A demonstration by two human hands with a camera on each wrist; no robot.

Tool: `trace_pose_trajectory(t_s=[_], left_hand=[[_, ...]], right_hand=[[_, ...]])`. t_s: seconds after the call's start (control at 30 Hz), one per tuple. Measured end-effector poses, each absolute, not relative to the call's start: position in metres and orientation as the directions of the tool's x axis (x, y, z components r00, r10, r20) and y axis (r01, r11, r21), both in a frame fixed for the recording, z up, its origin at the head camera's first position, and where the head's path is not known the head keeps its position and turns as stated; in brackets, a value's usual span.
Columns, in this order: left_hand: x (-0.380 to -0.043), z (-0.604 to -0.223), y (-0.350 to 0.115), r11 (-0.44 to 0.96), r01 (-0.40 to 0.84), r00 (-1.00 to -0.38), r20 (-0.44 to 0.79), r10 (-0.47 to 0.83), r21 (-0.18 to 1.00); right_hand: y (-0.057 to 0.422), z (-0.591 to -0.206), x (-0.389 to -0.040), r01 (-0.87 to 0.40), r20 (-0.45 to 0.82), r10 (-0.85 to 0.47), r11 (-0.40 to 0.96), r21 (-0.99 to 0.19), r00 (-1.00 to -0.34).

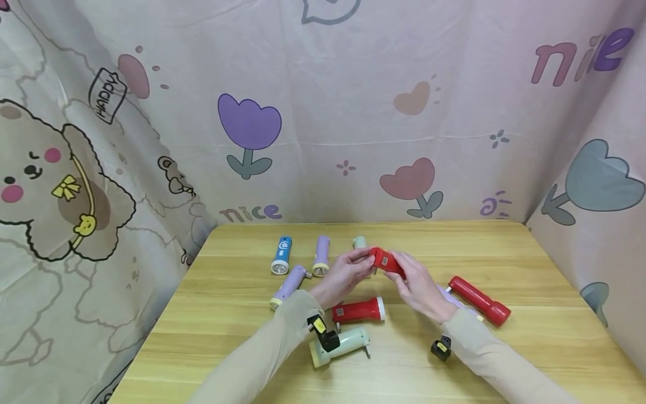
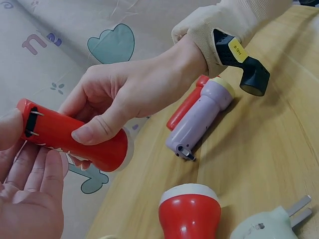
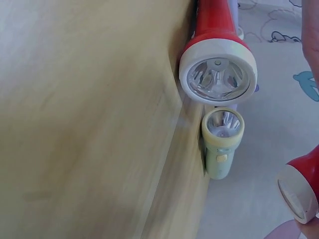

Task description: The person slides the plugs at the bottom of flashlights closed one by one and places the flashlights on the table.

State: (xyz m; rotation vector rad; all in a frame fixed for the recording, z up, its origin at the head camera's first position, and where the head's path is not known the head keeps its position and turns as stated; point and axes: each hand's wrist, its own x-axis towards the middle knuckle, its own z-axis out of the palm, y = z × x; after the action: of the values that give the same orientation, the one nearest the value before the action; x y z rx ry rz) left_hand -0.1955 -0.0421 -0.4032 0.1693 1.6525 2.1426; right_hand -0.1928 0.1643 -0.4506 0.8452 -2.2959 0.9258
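Note:
Between both hands, above the table, is a red flashlight (image 1: 387, 261) with a white lens ring. My right hand (image 1: 419, 289) grips its body, thumb on top in the left wrist view. At the tail end my left hand (image 1: 345, 275) pinches it, thumb near a black slot holding two metal plug prongs (image 2: 32, 132). In the right wrist view the lens end (image 3: 299, 191) shows at the right edge, and most of that hand is out of frame. Below the hands lie another red flashlight (image 1: 358, 310) and a pale green flashlight (image 1: 345, 343) with its prongs out.
Left and behind are a blue flashlight (image 1: 282, 253) and two purple flashlights (image 1: 322, 251). Behind the hands stands a partly hidden green flashlight (image 1: 359, 242). On the right a red flashlight (image 1: 476, 298) lies beside a purple flashlight (image 2: 199, 119). A printed curtain (image 1: 323, 112) surrounds the wooden table (image 1: 202, 331).

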Motion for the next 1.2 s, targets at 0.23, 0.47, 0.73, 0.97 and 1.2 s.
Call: trace_pose_trajectory(t_s=[0.23,0.47,0.73,0.97,1.2], left_hand=[[-0.1958,-0.4033,-0.0425,-0.207,-0.271,-0.9,-0.171,0.401,0.94],[-0.195,-0.4019,-0.0437,-0.2,-0.268,-0.901,-0.172,0.398,0.943],[-0.1929,-0.4035,-0.044,-0.195,-0.277,-0.903,-0.185,0.389,0.941],[-0.1941,-0.4053,-0.0423,-0.182,-0.269,-0.904,-0.183,0.386,0.946],[-0.1953,-0.4053,-0.0415,-0.163,-0.247,-0.906,-0.168,0.388,0.955]], right_hand=[[0.1622,-0.4509,-0.1915,-0.702,0.641,-0.354,0.566,-0.432,-0.681],[0.1613,-0.4509,-0.1902,-0.693,0.624,-0.356,0.561,-0.452,-0.696],[0.1608,-0.4515,-0.1885,-0.691,0.617,-0.367,0.575,-0.438,-0.696],[0.1618,-0.4536,-0.1882,-0.687,0.622,-0.36,0.587,-0.429,-0.696],[0.1622,-0.4522,-0.1866,-0.673,0.606,-0.36,0.602,-0.43,-0.71]])
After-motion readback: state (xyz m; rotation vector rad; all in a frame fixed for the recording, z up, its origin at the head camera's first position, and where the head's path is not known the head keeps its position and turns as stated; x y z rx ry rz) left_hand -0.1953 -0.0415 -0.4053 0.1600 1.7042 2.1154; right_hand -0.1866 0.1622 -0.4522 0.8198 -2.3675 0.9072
